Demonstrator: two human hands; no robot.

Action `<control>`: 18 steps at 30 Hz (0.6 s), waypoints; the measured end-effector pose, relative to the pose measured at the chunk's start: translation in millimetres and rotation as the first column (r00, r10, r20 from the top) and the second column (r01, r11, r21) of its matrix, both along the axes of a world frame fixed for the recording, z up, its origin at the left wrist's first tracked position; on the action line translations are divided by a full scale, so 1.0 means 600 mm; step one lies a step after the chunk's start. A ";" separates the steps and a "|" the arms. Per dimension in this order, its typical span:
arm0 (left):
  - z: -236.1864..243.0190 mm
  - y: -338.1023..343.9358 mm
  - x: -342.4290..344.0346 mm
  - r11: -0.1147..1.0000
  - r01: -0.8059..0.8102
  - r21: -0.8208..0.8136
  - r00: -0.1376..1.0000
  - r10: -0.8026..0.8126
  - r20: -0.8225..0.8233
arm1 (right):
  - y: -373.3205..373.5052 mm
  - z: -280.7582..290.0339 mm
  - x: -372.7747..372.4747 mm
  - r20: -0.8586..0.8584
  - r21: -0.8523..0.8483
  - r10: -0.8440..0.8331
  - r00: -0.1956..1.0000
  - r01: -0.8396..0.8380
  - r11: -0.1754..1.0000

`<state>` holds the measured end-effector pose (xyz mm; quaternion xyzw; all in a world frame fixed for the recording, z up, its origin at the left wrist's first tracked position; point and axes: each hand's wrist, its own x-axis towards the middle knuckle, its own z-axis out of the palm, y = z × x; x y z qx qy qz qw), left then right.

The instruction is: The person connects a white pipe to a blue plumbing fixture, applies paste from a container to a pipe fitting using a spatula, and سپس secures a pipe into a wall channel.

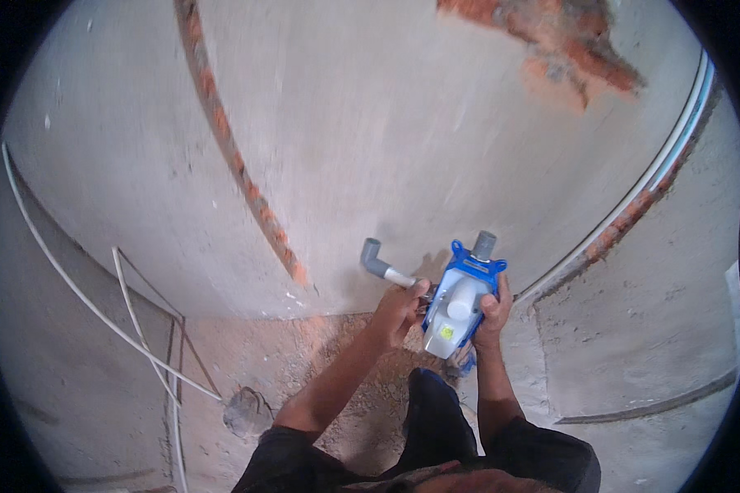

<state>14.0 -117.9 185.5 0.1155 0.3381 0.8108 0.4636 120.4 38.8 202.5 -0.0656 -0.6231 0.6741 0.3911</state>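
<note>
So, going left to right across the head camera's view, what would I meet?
Crossed white tubes, grey elbow pipe, left hand, blue-and-white fitting, right hand, long wall pipes.

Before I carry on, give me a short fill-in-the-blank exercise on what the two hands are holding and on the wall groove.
1. The right hand grips a rectangular plastic box with a white cover and a ____ frame.
2. The left hand holds a white straight plastic pipe section with a bent elbow coloured ____.
3. In the picture, the long, pipe-free groove of bare red brick lies on the elbow's ____ side.

Missing words: blue; grey; left.
</note>
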 end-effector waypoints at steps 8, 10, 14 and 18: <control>0.384 0.041 0.036 0.895 -0.417 -0.158 0.909 0.412 -0.065 | 0.011 0.429 0.052 0.433 -0.018 -0.057 0.899 0.072 0.997; 0.476 0.063 0.057 0.897 -0.421 -0.136 0.907 0.417 -0.059 | 0.030 0.476 0.084 0.510 0.001 -0.063 0.858 0.073 0.997; 0.578 0.105 0.041 0.903 -0.407 -0.138 0.905 0.379 -0.192 | 0.047 0.647 0.111 0.600 -0.221 0.073 0.796 0.078 0.972; 0.674 0.149 0.039 0.900 -0.417 -0.125 0.900 0.390 -0.194 | 0.086 0.735 0.106 0.543 -0.437 0.296 0.786 -0.036 0.899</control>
